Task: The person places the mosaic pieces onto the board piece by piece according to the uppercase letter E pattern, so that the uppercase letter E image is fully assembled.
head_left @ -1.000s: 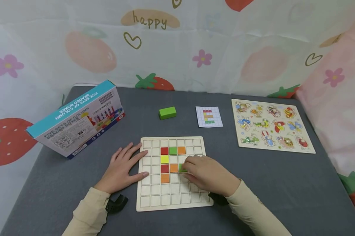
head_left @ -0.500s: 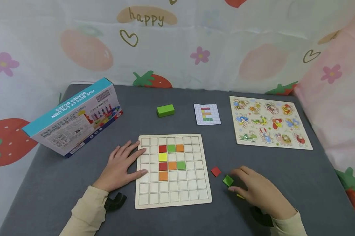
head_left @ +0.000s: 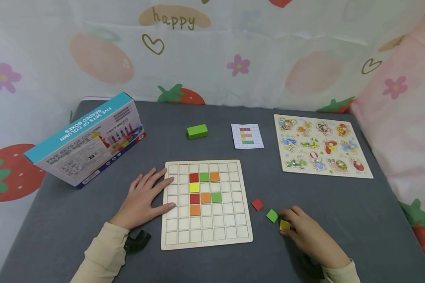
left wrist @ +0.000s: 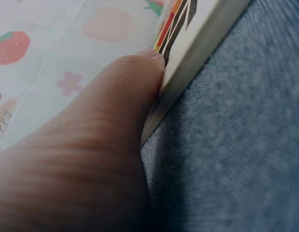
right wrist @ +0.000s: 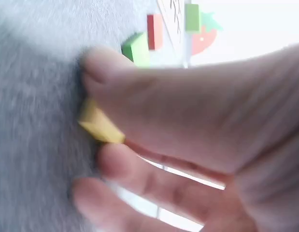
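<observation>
A pale wooden grid board point(head_left: 207, 234) lies in the middle of the table, with red, green, orange and yellow squares in some cells. My left hand point(head_left: 145, 198) rests spread at its left edge, fingertips on the rim; in the left wrist view the thumb point(left wrist: 115, 101) touches the board's side. Right of the board, my right hand point(head_left: 313, 236) pinches a yellow block point(head_left: 284, 225) between thumb and fingers. The right wrist view has the yellow block point(right wrist: 102, 126) between thumb and forefinger. Beside it lie a green block point(head_left: 272, 215) and a red block point(head_left: 257, 204).
Behind the board lie a long green block point(head_left: 197, 132) and a pattern card point(head_left: 247, 136) with coloured squares. An insect puzzle board point(head_left: 322, 145) lies at the back right. A blue-topped toy box point(head_left: 88, 141) stands at the back left. A printed cloth point(head_left: 212, 51) hangs behind the table.
My right hand has left the green square on the board, moved right past the loose green block, and now pinches the yellow one. The left hand has stayed at the board's edge.
</observation>
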### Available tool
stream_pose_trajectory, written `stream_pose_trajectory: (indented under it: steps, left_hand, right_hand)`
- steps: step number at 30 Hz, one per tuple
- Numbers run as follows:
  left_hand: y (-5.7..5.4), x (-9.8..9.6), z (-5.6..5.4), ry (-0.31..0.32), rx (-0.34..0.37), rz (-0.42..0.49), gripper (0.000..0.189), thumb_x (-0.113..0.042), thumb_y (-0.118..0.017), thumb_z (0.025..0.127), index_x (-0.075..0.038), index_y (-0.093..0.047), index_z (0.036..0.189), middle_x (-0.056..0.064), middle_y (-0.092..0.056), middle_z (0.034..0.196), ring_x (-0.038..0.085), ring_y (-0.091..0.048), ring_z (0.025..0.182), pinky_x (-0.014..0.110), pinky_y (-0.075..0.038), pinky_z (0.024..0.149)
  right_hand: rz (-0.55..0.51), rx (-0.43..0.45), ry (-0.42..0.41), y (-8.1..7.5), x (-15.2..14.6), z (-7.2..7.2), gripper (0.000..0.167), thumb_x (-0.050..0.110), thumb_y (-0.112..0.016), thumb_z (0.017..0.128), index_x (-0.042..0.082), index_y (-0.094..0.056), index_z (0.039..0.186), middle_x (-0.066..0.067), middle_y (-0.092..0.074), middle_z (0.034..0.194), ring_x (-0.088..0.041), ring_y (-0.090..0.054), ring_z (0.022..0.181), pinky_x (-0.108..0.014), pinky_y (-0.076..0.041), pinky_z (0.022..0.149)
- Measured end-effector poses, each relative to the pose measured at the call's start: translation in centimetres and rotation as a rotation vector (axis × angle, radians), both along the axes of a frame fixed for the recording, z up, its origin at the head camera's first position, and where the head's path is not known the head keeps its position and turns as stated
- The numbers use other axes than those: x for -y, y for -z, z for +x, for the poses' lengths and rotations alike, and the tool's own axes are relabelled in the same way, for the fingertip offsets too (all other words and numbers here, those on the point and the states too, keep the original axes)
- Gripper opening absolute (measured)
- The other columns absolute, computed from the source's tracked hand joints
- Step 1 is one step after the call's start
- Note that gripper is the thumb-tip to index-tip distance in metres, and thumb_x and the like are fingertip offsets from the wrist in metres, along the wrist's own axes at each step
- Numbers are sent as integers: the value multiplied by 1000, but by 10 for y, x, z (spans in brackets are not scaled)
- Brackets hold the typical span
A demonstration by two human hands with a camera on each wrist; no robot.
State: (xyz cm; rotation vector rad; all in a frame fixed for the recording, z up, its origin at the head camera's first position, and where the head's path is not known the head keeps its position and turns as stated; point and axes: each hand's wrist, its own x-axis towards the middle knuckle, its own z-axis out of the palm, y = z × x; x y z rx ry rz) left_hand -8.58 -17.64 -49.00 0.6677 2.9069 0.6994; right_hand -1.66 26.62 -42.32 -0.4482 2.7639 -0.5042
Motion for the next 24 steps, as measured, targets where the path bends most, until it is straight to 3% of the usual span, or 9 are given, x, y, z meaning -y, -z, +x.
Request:
stream_pose_trajectory:
  steps: [13,18,24]
  left_hand:
    - [-1,0,1,0,5,11,75,-63,-58,85,-30,-37,149,1,-20,159,30,-12,147,58,-7,114]
    - [-1,2,1,-6,5,6,76,-64,-58,85,-30,-36,149,1,-20,159,30,-13,147,58,-7,114]
    - [-1,1,1,-1,4,5,76,-64,-58,85,-30,-36,149,0,-20,159,30,-12,147,58,-7,114]
  right_hand:
    - [-9,-177,-104,16,15,-32,24,14,-73,86,13,-63,107,4,-53,95,-5,-49,77,-24,-48,65]
    - [-10,-187,-125,14,20,-45,27,11,-73,85,11,-63,111,0,-55,101,-8,-52,83,-27,-51,70]
    - [-12,-185,-115,13,11,-47,33,6,-75,81,7,-62,112,-2,-56,104,-11,-55,86,-30,-53,73]
